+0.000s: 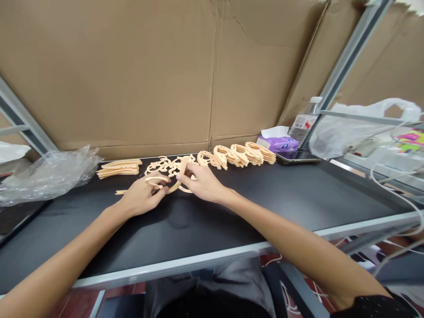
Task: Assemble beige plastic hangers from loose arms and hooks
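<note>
Both hands meet over the black tabletop (265, 207) near its far side. My left hand (141, 196) pinches a thin curved piece of pale wood (155, 179). My right hand (203, 182) is closed on a flat wooden strip (181, 170) that stands tilted, and a curved wooden piece (175, 186) lies between the two hands. Loose curly wooden cut-outs (162, 164) lie just behind the hands. A flat stack of curved wooden strips (119, 168) sits to the left of them. Rows of stacked wooden ring pieces (238, 154) run to the right.
A crumpled clear plastic bag (46, 174) lies at the left end. A purple tissue pack (280, 142), a water bottle (303, 121) and a phone (298, 157) stand at the back right. Cardboard sheets (149, 70) wall the back. White bag (357, 126) and cables (394, 190) lie beyond the metal frame.
</note>
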Demonstrator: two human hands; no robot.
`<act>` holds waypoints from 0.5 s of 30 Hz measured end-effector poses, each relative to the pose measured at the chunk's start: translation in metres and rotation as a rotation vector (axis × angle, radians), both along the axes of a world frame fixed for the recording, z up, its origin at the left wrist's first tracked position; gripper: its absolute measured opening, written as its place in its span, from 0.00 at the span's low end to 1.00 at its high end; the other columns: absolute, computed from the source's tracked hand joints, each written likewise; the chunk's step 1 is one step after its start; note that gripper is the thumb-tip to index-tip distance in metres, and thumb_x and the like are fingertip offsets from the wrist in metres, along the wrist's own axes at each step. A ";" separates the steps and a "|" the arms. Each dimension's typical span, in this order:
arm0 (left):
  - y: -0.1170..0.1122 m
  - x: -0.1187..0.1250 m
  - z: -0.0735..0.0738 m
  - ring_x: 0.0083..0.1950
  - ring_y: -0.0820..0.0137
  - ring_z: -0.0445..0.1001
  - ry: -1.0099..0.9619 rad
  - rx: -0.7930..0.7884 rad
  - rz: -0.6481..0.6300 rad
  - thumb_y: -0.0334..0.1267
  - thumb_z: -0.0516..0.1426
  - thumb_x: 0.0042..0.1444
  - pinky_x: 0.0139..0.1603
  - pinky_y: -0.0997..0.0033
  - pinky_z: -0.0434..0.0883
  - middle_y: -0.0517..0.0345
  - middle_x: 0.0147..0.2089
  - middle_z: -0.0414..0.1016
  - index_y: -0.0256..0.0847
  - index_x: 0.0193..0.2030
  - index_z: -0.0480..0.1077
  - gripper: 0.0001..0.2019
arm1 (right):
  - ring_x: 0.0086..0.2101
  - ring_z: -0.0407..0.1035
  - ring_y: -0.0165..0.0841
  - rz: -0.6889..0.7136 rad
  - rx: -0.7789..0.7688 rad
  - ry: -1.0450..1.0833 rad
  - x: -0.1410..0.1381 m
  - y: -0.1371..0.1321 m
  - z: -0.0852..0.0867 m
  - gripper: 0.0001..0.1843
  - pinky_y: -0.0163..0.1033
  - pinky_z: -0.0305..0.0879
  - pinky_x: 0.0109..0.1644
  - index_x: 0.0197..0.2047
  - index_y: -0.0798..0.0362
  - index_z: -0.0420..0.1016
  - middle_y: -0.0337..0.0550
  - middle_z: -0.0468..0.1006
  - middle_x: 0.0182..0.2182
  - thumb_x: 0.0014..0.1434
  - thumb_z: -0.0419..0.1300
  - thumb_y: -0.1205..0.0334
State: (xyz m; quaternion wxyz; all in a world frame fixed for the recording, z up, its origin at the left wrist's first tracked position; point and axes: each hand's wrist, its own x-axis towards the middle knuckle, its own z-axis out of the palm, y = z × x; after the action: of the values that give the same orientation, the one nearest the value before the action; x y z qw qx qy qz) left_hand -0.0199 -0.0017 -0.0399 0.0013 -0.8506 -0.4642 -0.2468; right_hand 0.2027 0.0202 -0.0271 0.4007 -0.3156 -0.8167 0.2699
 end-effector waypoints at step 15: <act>-0.001 -0.002 0.007 0.29 0.69 0.72 -0.343 -0.240 0.044 0.47 0.56 0.56 0.36 0.68 0.70 0.62 0.29 0.71 0.41 0.38 0.65 0.11 | 0.25 0.62 0.28 -0.119 0.163 -0.078 0.004 -0.004 0.001 0.07 0.35 0.54 0.32 0.28 0.51 0.59 0.35 0.67 0.23 0.56 0.53 0.63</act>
State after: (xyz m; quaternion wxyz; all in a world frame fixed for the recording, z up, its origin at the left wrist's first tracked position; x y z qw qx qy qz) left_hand -0.0222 -0.0028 -0.0331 -0.1736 -0.7798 -0.5021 -0.3311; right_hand 0.2069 0.0165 -0.0262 0.4081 -0.3400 -0.8309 0.1656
